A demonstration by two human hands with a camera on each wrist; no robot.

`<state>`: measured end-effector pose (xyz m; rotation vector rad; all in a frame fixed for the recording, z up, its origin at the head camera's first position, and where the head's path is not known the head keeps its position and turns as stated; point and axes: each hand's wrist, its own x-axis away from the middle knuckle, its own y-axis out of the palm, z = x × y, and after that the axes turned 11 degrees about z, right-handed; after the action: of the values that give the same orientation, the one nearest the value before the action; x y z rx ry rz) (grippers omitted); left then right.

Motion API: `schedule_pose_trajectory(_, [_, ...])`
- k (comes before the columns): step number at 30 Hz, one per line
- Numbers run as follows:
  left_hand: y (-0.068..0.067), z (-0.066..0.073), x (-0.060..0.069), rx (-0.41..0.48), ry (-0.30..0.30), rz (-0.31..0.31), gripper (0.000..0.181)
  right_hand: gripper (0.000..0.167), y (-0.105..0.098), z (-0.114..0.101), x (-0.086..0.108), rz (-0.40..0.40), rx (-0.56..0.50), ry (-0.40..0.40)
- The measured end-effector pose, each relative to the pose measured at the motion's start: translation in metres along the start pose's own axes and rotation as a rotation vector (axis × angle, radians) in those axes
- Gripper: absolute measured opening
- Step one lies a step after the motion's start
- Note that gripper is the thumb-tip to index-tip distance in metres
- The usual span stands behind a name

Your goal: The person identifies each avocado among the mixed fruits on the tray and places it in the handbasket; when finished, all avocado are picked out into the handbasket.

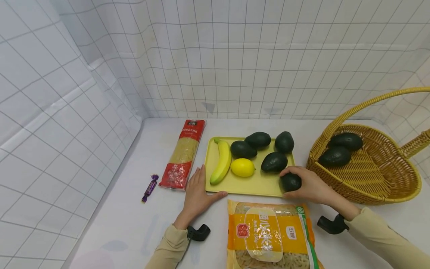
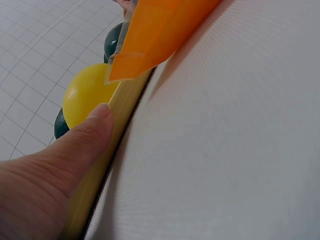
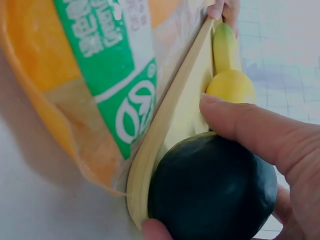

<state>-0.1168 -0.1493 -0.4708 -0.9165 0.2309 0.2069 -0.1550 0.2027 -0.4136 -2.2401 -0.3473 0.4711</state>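
My right hand [image 1: 310, 185] grips a dark green avocado [image 1: 290, 182] at the near right corner of the yellow tray [image 1: 248, 188]; the right wrist view shows thumb and fingers around this avocado [image 3: 212, 187]. At the tray's near left corner rests my left hand [image 1: 197, 194], fingers straight along its side and thumb on the front rim. On the tray lie a banana [image 1: 221, 162], a lemon [image 1: 243, 167] and several more avocados [image 1: 274, 162]. In the left wrist view the thumb [image 2: 82, 142] touches the tray rim [image 2: 122, 100] near the lemon [image 2: 87, 95].
To the right stands a wicker basket [image 1: 366, 175] with a tall handle and two avocados [image 1: 336, 156] inside. An orange pasta bag [image 1: 272, 235] lies in front of the tray. Left of it are a red spaghetti pack [image 1: 183, 155] and a purple wrapped candy [image 1: 149, 188].
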Motion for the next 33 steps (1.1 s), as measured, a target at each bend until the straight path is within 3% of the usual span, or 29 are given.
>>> schedule_pose_trajectory(6, [0.0, 0.0, -0.001, 0.002, 0.008, 0.005, 0.114, 0.051, -0.006, -0.004, 0.004, 0.03, -0.041, 0.023])
schedule_pose_trajectory(21, [0.001, -0.003, -0.001, 0.001, 0.012, 0.005, 0.114, 0.049, -0.031, -0.027, 0.02, 0.171, -0.165, -0.023])
schedule_pose_trajectory(33, [0.001, -0.002, -0.001, 0.001, 0.015, 0.004, 0.114, 0.064, -0.063, -0.027, 0.039, 0.246, -0.345, 0.019])
